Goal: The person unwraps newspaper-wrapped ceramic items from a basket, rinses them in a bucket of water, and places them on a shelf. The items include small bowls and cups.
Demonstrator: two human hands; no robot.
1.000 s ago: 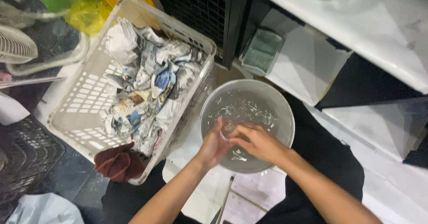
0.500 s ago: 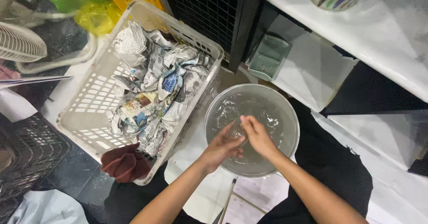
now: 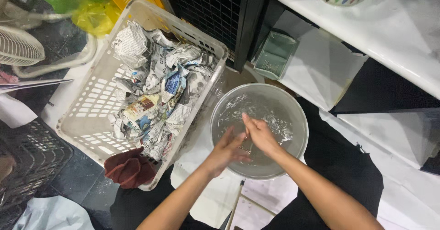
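A clear round bowl [image 3: 300, 120] holding water [image 3: 277, 113] stands on the floor in front of me. Both my hands are over its near side, just above or in the water. My left hand [image 3: 227, 151] has its fingers stretched out and slightly apart. My right hand [image 3: 258, 134] lies against it, fingers straight and pointing away from me. The two hands touch each other, and I see no object in either.
A white plastic basket [image 3: 87, 97] full of crumpled newspaper [image 3: 156, 101] sits left of the bowl, a dark red cloth [image 3: 128, 168] at its near corner. A black crate [image 3: 215, 10], a green tray [image 3: 275, 53], a white shelf [image 3: 389, 33] and a fan [image 3: 18, 46] surround them.
My hands have stayed together over the bowl, shifting slightly and rubbing against each other. The view has tilted, so everything sits lower in the picture.
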